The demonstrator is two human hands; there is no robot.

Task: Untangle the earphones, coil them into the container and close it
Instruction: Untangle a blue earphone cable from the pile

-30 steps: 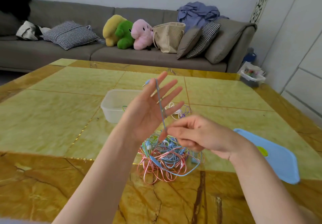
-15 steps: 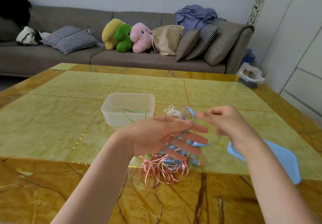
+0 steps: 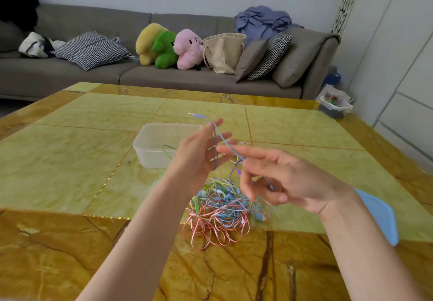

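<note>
One blue earphone cord (image 3: pixel 221 138) wraps over the left hand (image 3: pixel 199 157), fingers straight; the right hand (image 3: pixel 281 179) pinches its tail. Wind even, snug loops, judging by the tangle (image 3: pixel 222 209) at 6 o'clock of the clear container (image 3: pixel 150 146).

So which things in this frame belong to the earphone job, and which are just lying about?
Job:
blue cable strung between left hand and right hand
tangled earphones
clear container
blue lid

Lying about:
plush toys
tote bag
cushions
</note>
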